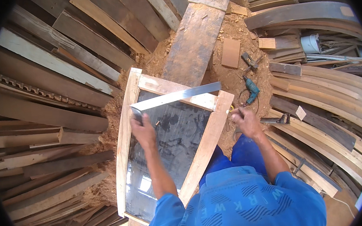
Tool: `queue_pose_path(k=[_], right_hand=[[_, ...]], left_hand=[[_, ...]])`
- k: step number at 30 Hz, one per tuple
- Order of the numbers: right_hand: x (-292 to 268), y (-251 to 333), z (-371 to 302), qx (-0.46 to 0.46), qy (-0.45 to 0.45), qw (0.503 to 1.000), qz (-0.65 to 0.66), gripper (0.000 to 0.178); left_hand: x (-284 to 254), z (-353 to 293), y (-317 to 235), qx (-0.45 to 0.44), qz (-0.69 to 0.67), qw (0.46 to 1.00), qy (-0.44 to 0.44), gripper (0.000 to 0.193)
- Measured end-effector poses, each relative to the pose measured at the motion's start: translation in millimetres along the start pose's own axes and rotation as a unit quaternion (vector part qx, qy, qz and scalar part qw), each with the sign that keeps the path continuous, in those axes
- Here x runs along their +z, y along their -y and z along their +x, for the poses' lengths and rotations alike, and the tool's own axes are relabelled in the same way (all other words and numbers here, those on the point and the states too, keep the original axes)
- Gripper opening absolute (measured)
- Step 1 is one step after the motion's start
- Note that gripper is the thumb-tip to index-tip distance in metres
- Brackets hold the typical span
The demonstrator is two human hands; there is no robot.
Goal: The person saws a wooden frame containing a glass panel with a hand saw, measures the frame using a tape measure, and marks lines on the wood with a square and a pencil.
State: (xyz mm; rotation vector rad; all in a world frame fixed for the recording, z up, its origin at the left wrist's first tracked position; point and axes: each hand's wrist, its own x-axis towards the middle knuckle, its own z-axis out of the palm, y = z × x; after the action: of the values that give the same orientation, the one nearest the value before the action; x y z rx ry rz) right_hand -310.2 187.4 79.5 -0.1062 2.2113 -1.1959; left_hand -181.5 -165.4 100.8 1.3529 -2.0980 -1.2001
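the square point(179, 96) in my left grip point(144, 128) has a dark stock and a long silver blade, slanting slightly up to the right across the top of the pale wooden frame point(206, 147). that four-sided frame lies tilted at mid-picture, a dark, shiny, smudged surface point(170, 135) showing inside. a small yellow thing point(231, 108), too small to make out, is at my right grip point(246, 122).

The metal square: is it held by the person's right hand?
No, the left hand grips the metal square at its dark end, while the right hand is beside the wooden frame.
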Motion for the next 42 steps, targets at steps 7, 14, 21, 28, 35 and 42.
queue_pose_path(k=[7, 14, 21, 28, 35, 42], right_hand=[[-11, 38, -64, -0.100, 0.167, 0.979, 0.060, 0.036], [-47, 34, -84, -0.199, 0.152, 0.949, 0.190, 0.039], [-24, -39, -61, -0.038, 0.123, 0.966, 0.224, 0.020], [3, -79, -15, -0.026, 0.100, 0.983, 0.151, 0.022], [15, -80, 20, -0.041, 0.057, 0.993, 0.094, 0.025], [29, -71, 27, -0.033, 0.029, 0.989, 0.142, 0.024]], left_hand=[[56, -177, -50, 0.095, -0.172, 0.979, 0.062, 0.020], [97, -256, -79, 0.169, -0.008, 0.985, 0.038, 0.040], [131, -286, -48, 0.215, 0.129, 0.960, 0.127, 0.045], [141, -254, -18, 0.270, 0.192, 0.925, 0.185, 0.070], [163, -210, -13, 0.239, 0.247, 0.914, 0.214, 0.099], [173, -191, -3, 0.310, 0.242, 0.903, 0.174, 0.081]])
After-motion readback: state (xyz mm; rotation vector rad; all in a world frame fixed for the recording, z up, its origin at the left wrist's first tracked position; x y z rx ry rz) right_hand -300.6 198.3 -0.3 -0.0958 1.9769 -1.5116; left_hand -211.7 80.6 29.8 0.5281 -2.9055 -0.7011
